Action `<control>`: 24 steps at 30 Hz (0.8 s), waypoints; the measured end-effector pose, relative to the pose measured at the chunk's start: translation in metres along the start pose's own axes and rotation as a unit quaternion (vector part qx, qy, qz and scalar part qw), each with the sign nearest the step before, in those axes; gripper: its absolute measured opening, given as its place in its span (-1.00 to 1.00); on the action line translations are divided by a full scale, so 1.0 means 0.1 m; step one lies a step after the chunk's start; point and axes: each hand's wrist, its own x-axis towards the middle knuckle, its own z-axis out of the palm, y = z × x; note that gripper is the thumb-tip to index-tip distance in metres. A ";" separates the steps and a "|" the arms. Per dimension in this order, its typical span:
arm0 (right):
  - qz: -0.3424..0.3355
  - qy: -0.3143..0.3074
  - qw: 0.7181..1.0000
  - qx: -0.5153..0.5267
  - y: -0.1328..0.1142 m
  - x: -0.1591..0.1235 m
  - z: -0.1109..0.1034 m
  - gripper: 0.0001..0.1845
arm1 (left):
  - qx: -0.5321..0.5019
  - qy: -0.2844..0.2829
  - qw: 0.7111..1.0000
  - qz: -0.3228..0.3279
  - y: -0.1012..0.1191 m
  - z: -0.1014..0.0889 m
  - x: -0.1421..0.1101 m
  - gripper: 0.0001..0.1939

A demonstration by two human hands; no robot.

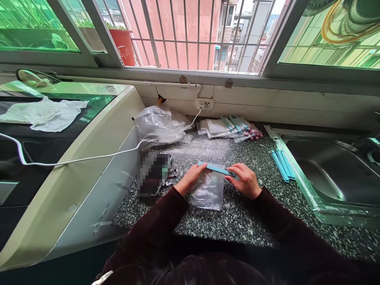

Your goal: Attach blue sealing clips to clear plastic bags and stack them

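A light-blue bag sealing clip (219, 170) lies across the upper edge of a clear plastic bag (207, 194) over the speckled counter. My left hand (191, 178) pinches the clip's left end, thumb on top. At its right end, my right hand (245, 181) grips it between thumb and fingers. Whether the clip is fully closed along the bag is too small to tell. Several more blue clips (282, 164) lie beside the sink on the right. Behind my hands is a stack of clear bags (218, 127) with blue and dark pink clips.
A steel sink (299, 186) borders the counter on the right. On the left stands a washing machine (97, 158) with a white cloth (56, 113) on top. A crumpled plastic bag (157, 122), a partly blurred phone (152, 174) and a white cable (89, 157) lie nearby.
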 end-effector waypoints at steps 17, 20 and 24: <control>-0.016 0.003 1.000 0.011 -0.16 0.01 0.06 -0.89 | -0.031 -0.165 0.986 -0.016 0.05 0.05 -0.11 -0.69; -0.009 0.004 1.000 0.017 -0.13 0.00 0.04 -0.89 | -0.027 -0.161 0.986 -0.021 0.06 0.02 -0.10 -0.74; -0.009 0.015 1.000 0.021 -0.10 -0.02 0.05 -0.87 | -0.029 -0.183 0.982 -0.025 0.13 0.00 -0.11 -0.70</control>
